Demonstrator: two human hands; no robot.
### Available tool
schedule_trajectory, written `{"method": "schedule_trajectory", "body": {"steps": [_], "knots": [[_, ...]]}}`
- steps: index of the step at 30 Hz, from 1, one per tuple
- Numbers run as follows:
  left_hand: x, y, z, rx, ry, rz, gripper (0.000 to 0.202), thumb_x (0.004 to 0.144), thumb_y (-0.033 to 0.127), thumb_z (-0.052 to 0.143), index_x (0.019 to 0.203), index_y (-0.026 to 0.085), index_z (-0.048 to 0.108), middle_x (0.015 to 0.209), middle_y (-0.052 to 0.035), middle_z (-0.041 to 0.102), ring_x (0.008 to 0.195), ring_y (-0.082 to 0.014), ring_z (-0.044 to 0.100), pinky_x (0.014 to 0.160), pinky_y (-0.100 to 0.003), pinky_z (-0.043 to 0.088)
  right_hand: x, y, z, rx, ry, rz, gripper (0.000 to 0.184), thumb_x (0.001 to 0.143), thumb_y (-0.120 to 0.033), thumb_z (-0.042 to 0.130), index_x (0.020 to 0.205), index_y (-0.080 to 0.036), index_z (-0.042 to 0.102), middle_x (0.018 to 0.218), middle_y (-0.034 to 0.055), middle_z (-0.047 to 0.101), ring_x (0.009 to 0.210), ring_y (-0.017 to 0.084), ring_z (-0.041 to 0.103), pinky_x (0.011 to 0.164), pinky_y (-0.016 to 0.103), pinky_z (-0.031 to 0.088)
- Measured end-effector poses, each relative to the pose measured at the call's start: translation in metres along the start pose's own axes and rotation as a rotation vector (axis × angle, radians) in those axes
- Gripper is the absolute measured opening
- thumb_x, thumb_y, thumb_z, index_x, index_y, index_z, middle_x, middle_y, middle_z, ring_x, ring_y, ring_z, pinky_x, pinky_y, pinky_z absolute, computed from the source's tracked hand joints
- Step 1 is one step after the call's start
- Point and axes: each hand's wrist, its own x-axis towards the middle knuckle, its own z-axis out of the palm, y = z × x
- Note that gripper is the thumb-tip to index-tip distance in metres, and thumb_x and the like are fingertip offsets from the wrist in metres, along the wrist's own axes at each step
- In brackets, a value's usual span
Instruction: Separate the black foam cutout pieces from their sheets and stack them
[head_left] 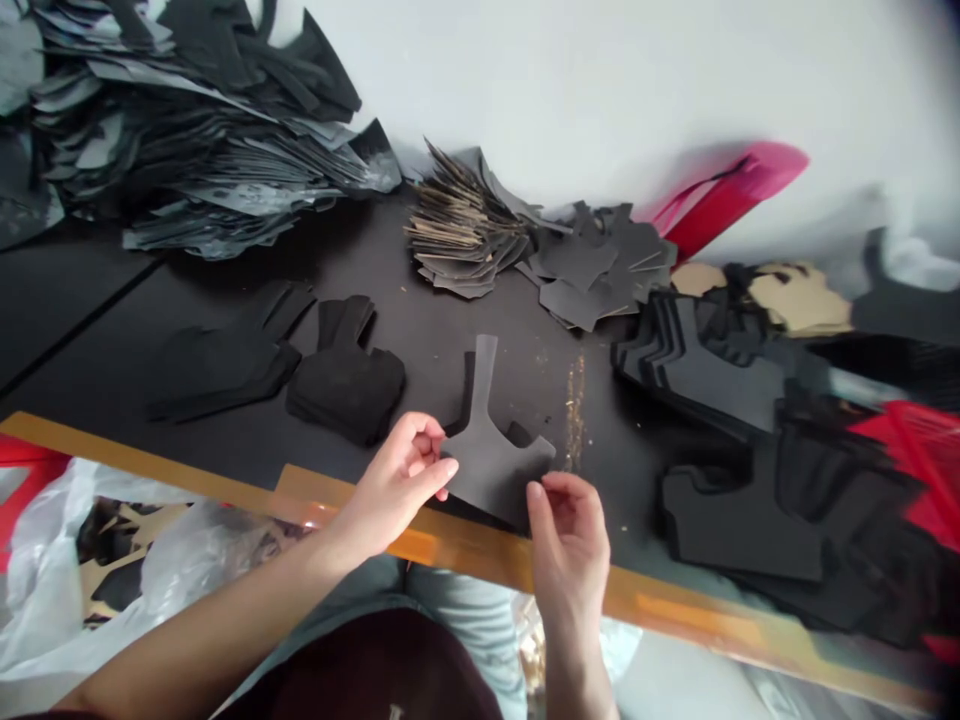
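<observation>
fingers are pinching from both sides: the left hand (394,487) is curled nearly shut on the left edge of a thin grey t-shaped foam-like cutout (487,465), and the right hand (568,548) is holding its lower edge between thumb and fingertips. the cutout is sitting near the front of a matte black worktable (439,360), just behind a tan-orange strip along the table edge (465,540), with a dark cutout partly showing beneath it (465,395). two stacks of black cutouts (345,385) are lying just left of it, while a pale scatter of tan specks (575,410) is lying just to its right. a heap of dark grey cutouts (195,130) is rising at the far left. the narrow neck looks like the weakest part: uneven pulling between the hands could crease or tear it. a loosened pinch could let the thin sheet slide off the edge toward the crumpled white plastic bag (52,600) below, and pressing it onto the table could pick up those loose specks.
</observation>
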Motion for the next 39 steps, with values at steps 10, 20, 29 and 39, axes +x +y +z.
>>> {"method": "schedule_trajectory", "body": {"steps": [10, 20, 29, 39], "knots": [[0.011, -0.019, -0.005, 0.847, 0.116, 0.504, 0.019, 0.089, 0.022, 0.049, 0.108, 0.023, 0.045, 0.088, -0.0008, 0.056, 0.071, -0.0121, 0.055, 0.069, -0.024, 0.044, 0.005, -0.004, 0.005, -0.374, 0.014, -0.241, 0.009, 0.084, -0.028, 0.059, 0.088, -0.02, 0.063, 0.076, 0.0002, 0.062, 0.063, 0.01, 0.056, 0.061, 0.021, 0.045], [0.024, -0.022, -0.004, 1.145, 0.067, 0.706, 0.017, 0.089, 0.013, 0.047, 0.104, 0.016, 0.055, 0.086, -0.0057, 0.058, 0.081, -0.0175, 0.055, 0.077, -0.028, 0.045, 0.018, -0.001, 0.013, -0.593, -0.013, -0.371, 0.018, 0.09, -0.026, 0.05, 0.095, -0.017, 0.064, 0.076, 0.0024, 0.063, 0.063, 0.011, 0.058, 0.061, 0.022, 0.045], [0.03, -0.023, -0.005, 1.164, 0.063, 0.708, 0.017, 0.088, 0.012, 0.052, 0.105, 0.014, 0.056, 0.085, -0.0042, 0.058, 0.079, -0.0155, 0.056, 0.077, -0.027, 0.046, 0.018, -0.006, 0.016, -0.64, -0.024, -0.368, 0.019, 0.091, -0.021, 0.048, 0.096, -0.014, 0.065, 0.076, 0.0023, 0.062, 0.061, 0.011, 0.057, 0.056, 0.021, 0.043], [0.031, -0.021, -0.003, 1.173, 0.067, 0.688, 0.015, 0.088, 0.013, 0.053, 0.103, 0.015, 0.056, 0.084, -0.0032, 0.057, 0.08, -0.0147, 0.056, 0.077, -0.025, 0.045, 0.021, -0.006, 0.017, -0.661, -0.023, -0.349, 0.019, 0.091, -0.021, 0.048, 0.095, -0.015, 0.065, 0.076, 0.003, 0.062, 0.062, 0.012, 0.059, 0.052, 0.022, 0.042]]}}
